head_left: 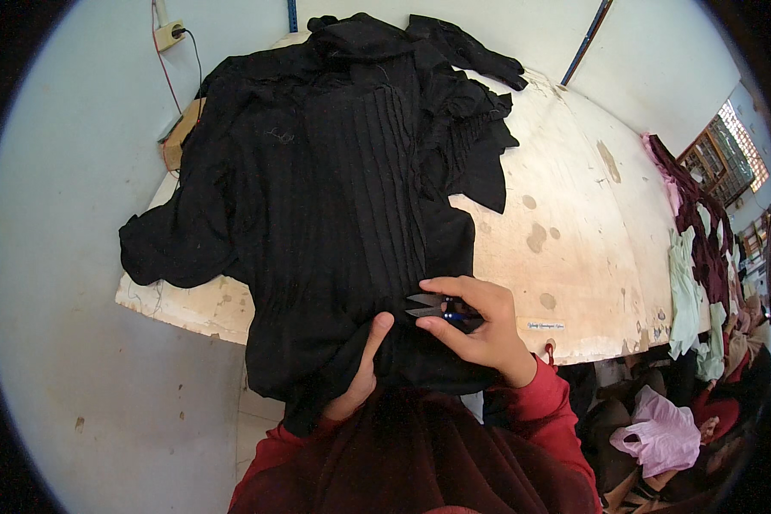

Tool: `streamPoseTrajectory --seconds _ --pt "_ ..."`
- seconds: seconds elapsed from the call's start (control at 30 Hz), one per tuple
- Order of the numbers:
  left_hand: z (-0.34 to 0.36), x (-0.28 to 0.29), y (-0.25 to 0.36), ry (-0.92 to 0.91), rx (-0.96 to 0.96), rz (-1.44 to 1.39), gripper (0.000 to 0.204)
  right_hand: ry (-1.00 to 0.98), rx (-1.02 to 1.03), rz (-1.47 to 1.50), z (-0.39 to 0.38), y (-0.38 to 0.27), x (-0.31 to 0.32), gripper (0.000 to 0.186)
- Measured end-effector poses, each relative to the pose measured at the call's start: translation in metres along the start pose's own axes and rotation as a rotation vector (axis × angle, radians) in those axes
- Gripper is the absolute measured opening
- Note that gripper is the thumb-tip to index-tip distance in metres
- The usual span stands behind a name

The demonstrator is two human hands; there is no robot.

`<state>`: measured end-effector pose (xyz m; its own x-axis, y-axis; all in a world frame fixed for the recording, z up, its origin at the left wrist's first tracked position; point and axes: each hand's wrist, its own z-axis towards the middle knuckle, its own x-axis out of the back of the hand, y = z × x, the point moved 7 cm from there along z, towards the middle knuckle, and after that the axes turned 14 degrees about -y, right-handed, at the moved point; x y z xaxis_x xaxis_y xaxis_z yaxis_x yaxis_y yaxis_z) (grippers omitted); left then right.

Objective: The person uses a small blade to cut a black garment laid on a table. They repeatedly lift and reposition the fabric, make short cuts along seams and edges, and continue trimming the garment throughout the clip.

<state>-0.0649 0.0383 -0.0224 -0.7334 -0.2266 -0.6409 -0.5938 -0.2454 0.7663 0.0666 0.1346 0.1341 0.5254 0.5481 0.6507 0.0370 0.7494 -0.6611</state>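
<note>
A black pleated garment (334, 188) lies spread over the table, its lower end hanging past the near edge toward me. Thread snips (441, 309) with blue parts are in my right hand (488, 325), blades apart and pointing left, just over the cloth. My left hand (364, 373) is at the garment's near end, thumb up on top of the fabric. Its other fingers are hidden under the black cloth, which bunches around them. A few loose pale threads (281, 134) lie on the garment's upper left.
The pale, stained wooden table (574, 257) extends to the right. More black cloth (471, 47) lies at its far end. Maroon and mint garments (685, 283) hang over the right edge. A pink cloth (660, 433) is low right. A wall socket (170, 36) with cables is far left.
</note>
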Motion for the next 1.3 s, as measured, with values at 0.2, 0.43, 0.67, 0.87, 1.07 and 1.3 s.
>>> streamPoseTrajectory --seconds 0.2,0.43,0.67,0.87,1.07,1.3 --pt "0.006 -0.020 -0.010 -0.099 0.106 -0.056 0.048 0.044 0.133 -0.124 0.009 -0.005 0.002 0.024" --pt "0.005 -0.037 -0.001 -0.155 0.174 -0.071 0.047 0.043 0.166 -0.171 0.014 -0.008 -0.001 0.021" --pt "0.003 -0.047 0.010 -0.195 0.223 -0.061 0.049 0.035 0.155 -0.115 0.015 -0.002 -0.005 0.019" --pt "-0.002 -0.016 0.014 0.033 0.001 0.548 0.044 0.079 -0.153 0.595 0.008 0.018 -0.009 0.017" --pt "-0.004 -0.034 0.043 0.116 -0.225 0.930 0.041 -0.113 -0.436 0.503 0.010 0.030 -0.037 0.013" --pt "-0.004 -0.048 0.054 0.094 -0.185 0.843 0.038 -0.142 -0.383 1.588 0.001 0.058 -0.082 0.009"
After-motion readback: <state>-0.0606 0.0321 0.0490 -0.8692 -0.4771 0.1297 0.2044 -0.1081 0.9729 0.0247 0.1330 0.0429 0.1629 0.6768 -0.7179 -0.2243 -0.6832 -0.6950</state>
